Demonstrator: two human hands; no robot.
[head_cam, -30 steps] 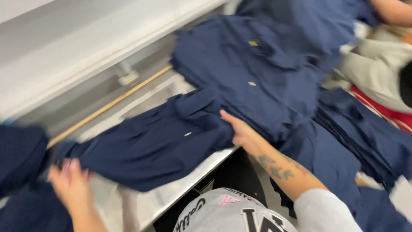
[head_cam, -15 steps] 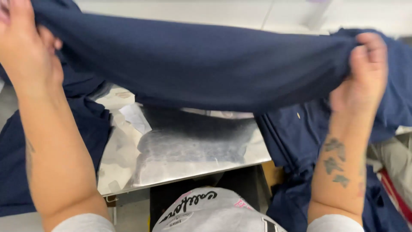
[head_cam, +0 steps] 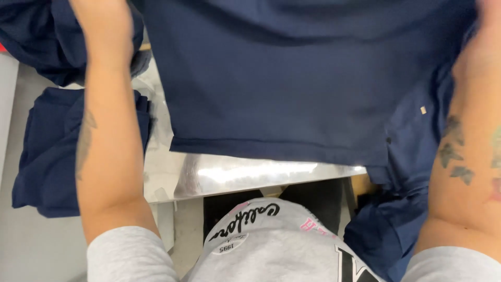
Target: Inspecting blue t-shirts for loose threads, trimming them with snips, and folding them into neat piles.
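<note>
1. The dark navy blue fabric garment [head_cam: 292,89] lies spread over a shiny silver metal platen [head_cam: 240,175], its straight near hem hanging just short of the platen's near edge, and it fills the middle and far part of the view.
2. As I judge it, the cloth could slide off to the right, because its right side bunches over a heap of more navy garments [head_cam: 402,209] that droops below the platen edge.
3. A fold could also set in near the far left, where the fabric rides up under the left hand [head_cam: 102,31].
4. The left hand rests at the garment's far left edge; its fingers run out of view, so I cannot tell how far they open.
5. The right hand [head_cam: 482,47] presses at the far right edge, mostly cut off; its grip cannot be told either.
6. A folded navy blue garment pile [head_cam: 47,151] lies well left on the grey table [head_cam: 31,245].
</note>
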